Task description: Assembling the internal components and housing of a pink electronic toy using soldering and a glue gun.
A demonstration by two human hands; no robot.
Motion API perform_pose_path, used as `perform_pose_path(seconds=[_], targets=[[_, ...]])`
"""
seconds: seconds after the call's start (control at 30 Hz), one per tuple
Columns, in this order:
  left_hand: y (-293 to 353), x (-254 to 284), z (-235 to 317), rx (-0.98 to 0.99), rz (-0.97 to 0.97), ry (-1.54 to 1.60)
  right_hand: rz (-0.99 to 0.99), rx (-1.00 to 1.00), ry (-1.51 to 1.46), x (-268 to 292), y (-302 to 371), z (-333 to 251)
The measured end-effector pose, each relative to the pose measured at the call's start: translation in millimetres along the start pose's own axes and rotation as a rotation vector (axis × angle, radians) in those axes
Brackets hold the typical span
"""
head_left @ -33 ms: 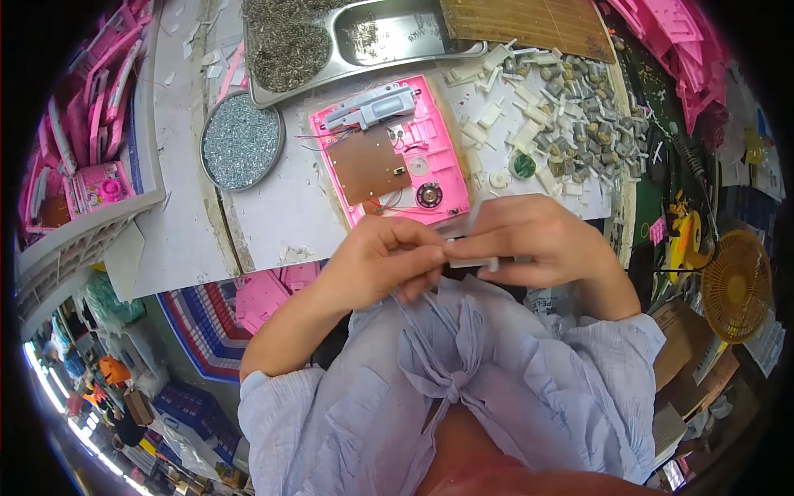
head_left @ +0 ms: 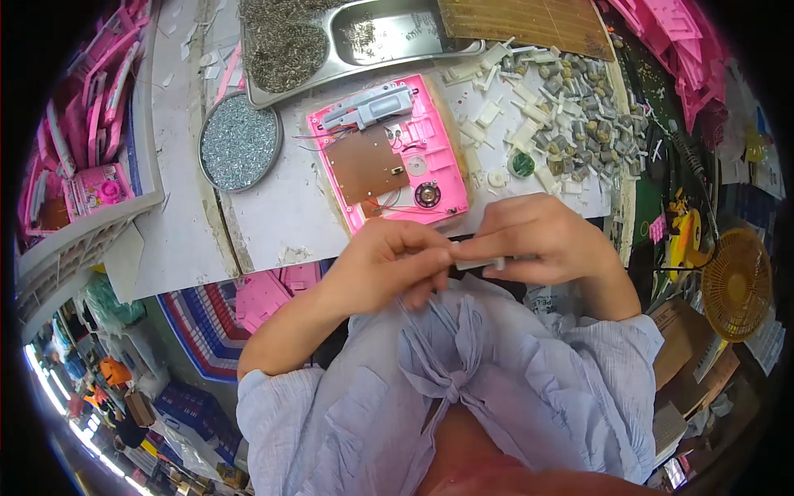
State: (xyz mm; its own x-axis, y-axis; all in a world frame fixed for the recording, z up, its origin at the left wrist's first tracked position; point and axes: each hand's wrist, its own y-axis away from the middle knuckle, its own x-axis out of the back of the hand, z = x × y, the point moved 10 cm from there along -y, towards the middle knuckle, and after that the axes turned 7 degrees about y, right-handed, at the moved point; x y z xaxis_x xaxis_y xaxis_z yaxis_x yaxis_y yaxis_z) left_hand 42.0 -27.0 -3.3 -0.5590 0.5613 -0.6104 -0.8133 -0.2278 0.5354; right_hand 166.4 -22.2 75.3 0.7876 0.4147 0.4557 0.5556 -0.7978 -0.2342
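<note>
Both hands meet in front of my chest, just below the table edge. My left hand [head_left: 385,260] and my right hand [head_left: 538,240] pinch a small white plastic part [head_left: 481,264] between their fingertips. Only the part's lower edge shows; fingers cover the remainder. Just beyond the hands, an open pink plastic housing [head_left: 434,136] lies flat on the white table [head_left: 265,215]. It holds a brown circuit board [head_left: 364,165], a grey block [head_left: 376,106], thin wires and a small round speaker [head_left: 428,195].
A round dish of screws [head_left: 240,140] sits left of the housing, with a metal tray [head_left: 389,37] of small metal bits behind it. To the right lies a heap of white and grey parts [head_left: 571,91]. Pink shells [head_left: 83,124] fill the left bin. An orange fan [head_left: 734,285] stands right.
The hands stay together in almost the same place. The bit of the white part that stuck up above my right fingers is now covered.
</note>
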Motion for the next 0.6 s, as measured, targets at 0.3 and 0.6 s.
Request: perform_pose_path(seconds=[0.3, 0.6], targets=[[-52, 10, 97, -0.572, 0.511, -1.634, 0.378, -0.365, -0.937, -1, 50, 70], [-39, 25, 103, -0.661, 0.579, -1.269, 0.305, -0.211, 0.117, 53, 15, 57]])
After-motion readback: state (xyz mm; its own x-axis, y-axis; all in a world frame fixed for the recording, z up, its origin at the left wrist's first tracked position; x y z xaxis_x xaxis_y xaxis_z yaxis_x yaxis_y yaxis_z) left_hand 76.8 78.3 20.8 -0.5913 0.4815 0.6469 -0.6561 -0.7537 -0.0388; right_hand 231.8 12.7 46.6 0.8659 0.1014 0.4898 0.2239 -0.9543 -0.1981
